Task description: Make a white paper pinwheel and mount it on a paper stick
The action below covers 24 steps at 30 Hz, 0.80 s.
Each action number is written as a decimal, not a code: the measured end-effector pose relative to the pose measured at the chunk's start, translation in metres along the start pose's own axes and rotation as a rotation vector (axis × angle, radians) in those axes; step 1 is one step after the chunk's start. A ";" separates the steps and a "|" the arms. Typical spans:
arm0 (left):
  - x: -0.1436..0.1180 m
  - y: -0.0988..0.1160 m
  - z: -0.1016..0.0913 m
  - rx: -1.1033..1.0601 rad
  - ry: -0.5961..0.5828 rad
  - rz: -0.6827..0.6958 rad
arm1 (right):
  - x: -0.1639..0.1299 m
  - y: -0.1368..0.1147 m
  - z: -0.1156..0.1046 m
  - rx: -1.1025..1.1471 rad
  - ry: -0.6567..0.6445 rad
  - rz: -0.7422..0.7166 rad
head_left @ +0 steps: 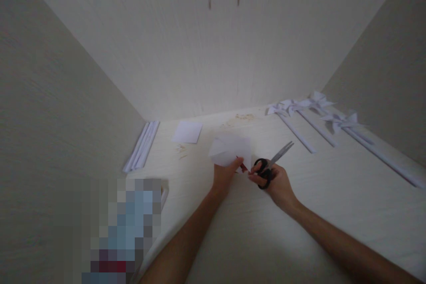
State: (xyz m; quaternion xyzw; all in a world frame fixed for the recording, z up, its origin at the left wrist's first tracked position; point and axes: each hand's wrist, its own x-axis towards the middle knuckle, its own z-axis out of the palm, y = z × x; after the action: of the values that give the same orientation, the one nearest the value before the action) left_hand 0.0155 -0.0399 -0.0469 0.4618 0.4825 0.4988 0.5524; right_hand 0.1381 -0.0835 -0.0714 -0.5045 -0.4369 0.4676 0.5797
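Head view. Left hand (223, 173) pinches folded paper (230, 149) at ctr, lifted off desk, prob. to keep it taut. Right hand (273, 180), at 3 o'clock of it, clamped on scissors (270, 165), blades nearly together, tips to 2. Paper pinwheels (313, 105) at 2; paper sticks (142, 144) at 10; flat sheet (187, 132) at 11. Pale desk (333, 195), walls on 3 sides.

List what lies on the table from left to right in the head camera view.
Bundle of rolled paper sticks → flat paper square → left hand holding a folded paper → right hand holding scissors → paper pinwheels.
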 end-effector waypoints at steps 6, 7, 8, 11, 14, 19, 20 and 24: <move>0.000 -0.002 0.000 -0.006 -0.015 -0.008 | 0.000 -0.002 0.001 -0.002 0.018 -0.005; 0.000 -0.002 0.000 0.001 -0.027 -0.006 | 0.000 -0.001 0.001 -0.004 0.026 -0.010; 0.000 -0.002 0.000 0.009 -0.041 -0.004 | 0.000 -0.001 0.000 -0.007 0.034 -0.016; 0.000 -0.002 0.000 0.025 -0.078 0.003 | 0.000 -0.001 -0.001 -0.016 0.046 -0.032; 0.000 -0.003 0.000 0.017 -0.064 0.007 | 0.000 -0.002 -0.001 -0.007 0.039 -0.018; -0.001 -0.004 0.000 0.022 -0.041 -0.020 | -0.001 -0.004 0.001 0.047 0.059 0.029; -0.001 -0.004 0.000 0.018 -0.036 -0.024 | -0.001 -0.004 0.001 0.054 0.062 0.037; -0.001 -0.005 -0.001 0.017 -0.031 -0.042 | -0.001 -0.005 0.001 0.042 0.081 0.048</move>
State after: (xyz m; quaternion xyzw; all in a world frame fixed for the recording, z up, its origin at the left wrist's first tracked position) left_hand 0.0150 -0.0414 -0.0517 0.4637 0.4878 0.4757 0.5662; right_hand 0.1374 -0.0846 -0.0660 -0.5211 -0.3911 0.4697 0.5957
